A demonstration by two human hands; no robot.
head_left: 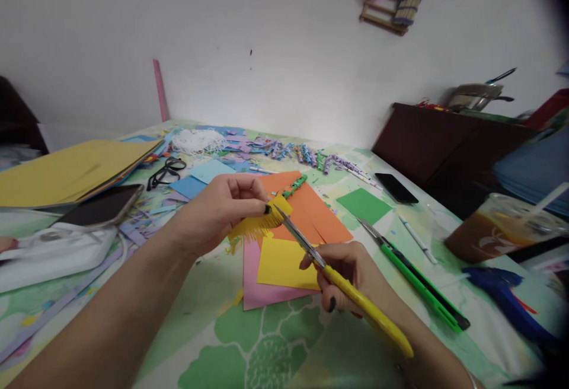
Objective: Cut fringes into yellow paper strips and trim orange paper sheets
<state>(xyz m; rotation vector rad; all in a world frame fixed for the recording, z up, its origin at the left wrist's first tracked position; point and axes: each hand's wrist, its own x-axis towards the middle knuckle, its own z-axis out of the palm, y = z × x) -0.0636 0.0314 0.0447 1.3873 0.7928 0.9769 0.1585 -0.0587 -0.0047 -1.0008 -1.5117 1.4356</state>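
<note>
Between the thumb and fingers of my left hand [217,214] is a strip of yellow paper [251,226], its lower edge cut into a fine fringe. My right hand [347,276] grips a pair of scissors [364,306] with yellow handles. The scissor tips meet the right end of the strip; whether the blades are parted I cannot make out. Below both hands lie a yellow paper square [288,263], a pink sheet [253,294] and an orange sheet [320,211]. A green curled paper piece [294,185] rests on the orange sheet.
To the right lie a green utility knife [422,285], a blue glue gun [507,303], a green paper square [364,205] and a phone [395,188]. An iced drink cup [493,235] stands at the right edge. Glasses [166,172] and another phone [104,204] are left.
</note>
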